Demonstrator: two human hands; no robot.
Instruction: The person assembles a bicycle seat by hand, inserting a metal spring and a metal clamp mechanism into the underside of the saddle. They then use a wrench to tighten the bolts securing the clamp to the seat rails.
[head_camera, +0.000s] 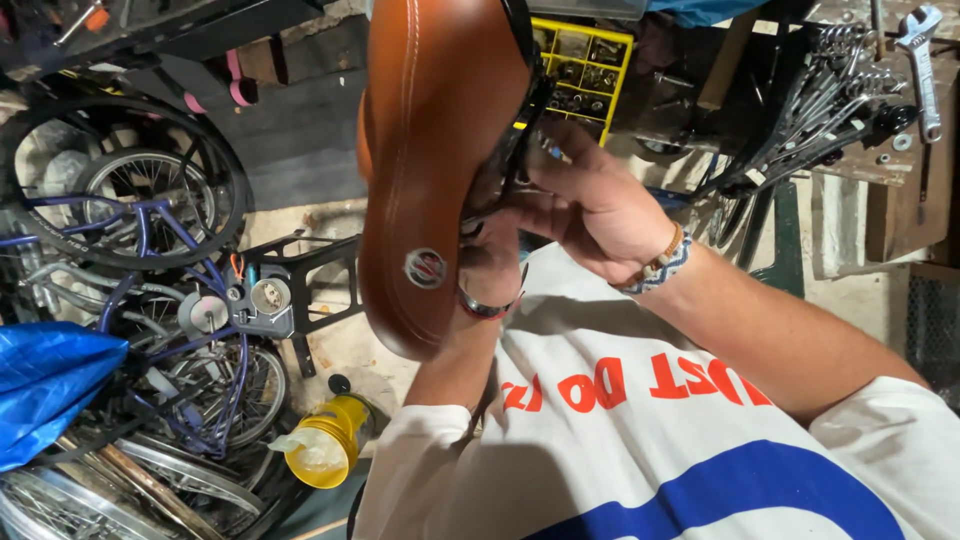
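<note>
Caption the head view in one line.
Both hands, right hand and left hand, work under a brown bicycle saddle.

The bicycle saddle (435, 150) looks like smooth, glossy brown leather with pale stitching and a small metal badge; its underside rails are dark metal. The wrenches (850, 90) are bright polished steel, the parts organiser (590, 65) is yellow plastic, the tarpaulin (45, 385) is shiny blue plastic sheet, and the shirt (650, 450) is matt white cloth

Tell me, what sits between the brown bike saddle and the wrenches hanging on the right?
In the head view, the right hand and a yellow parts organiser lie between the saddle and the wrenches.
</note>
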